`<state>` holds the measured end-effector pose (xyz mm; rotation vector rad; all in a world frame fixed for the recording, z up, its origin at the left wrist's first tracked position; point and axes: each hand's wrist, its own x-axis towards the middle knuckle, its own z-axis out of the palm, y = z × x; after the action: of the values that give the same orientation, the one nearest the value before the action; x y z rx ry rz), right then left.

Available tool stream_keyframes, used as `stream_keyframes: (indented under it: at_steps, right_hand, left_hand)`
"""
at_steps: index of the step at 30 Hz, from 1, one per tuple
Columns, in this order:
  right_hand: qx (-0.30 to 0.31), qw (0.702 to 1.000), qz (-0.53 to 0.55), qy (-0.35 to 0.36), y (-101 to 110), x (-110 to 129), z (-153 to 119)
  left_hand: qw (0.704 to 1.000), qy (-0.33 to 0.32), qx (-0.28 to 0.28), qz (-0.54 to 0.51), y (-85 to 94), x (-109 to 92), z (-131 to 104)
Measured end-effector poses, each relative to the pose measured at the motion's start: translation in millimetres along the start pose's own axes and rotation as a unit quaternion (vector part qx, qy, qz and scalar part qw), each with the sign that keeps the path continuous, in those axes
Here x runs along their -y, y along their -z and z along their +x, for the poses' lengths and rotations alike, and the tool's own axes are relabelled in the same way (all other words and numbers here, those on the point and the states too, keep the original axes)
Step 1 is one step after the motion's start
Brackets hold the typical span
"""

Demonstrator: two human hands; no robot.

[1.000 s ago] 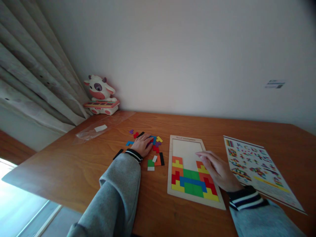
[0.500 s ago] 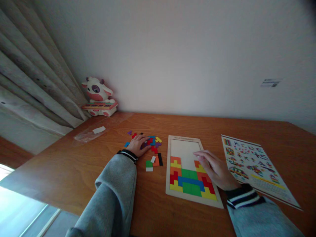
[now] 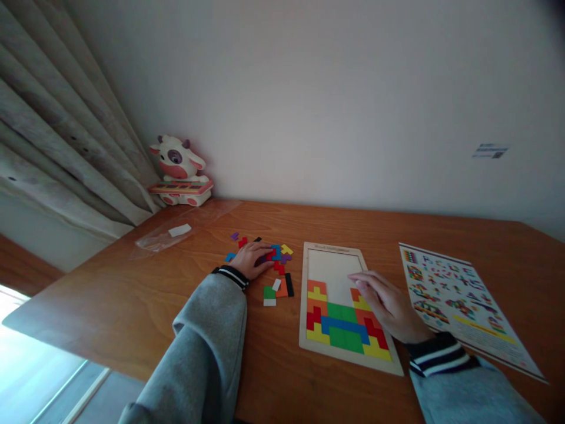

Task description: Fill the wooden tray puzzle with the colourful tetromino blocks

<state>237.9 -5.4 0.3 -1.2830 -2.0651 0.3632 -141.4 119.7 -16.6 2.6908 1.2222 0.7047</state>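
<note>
My left hand [image 3: 251, 259] lies palm down over a loose pile of coloured puzzle pieces, fingers stretched out and touching some of them. Near its fingertips are a blue piece [image 3: 276, 253], a yellow piece [image 3: 286, 249] and a red piece [image 3: 279, 268]. What lies under the palm is hidden. My right hand [image 3: 388, 306] is over the right side of a wooden puzzle board [image 3: 304, 294], its fingers extended and nothing visible in them. Green, blue, red, yellow and orange pieces fill the board's lower part, while bare pale wood shows in its upper middle.
Closer to me lie a green piece [image 3: 269, 292], a black bar [image 3: 289, 285] and an orange piece [image 3: 281, 290]. A printed pattern sheet [image 3: 468, 306] rests right of the board. At the back left are a clear plastic bag [image 3: 152, 241] and a cow toy with a keyboard [image 3: 182, 176].
The whole view has shifted slightly, so everything on the table appears a little further right. Both hands keep nearly the same places; the left fingers have moved only slightly among the pieces.
</note>
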Motion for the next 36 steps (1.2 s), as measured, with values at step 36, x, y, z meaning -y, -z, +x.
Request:
stream_keyframes:
  at_steps: [36]
  right_hand:
    - [0.01, 1.0, -0.003, -0.005, 0, 2, 0]
  left_hand:
    - [0.998, 0.053, -0.027, -0.023, 2.0, -9, 4]
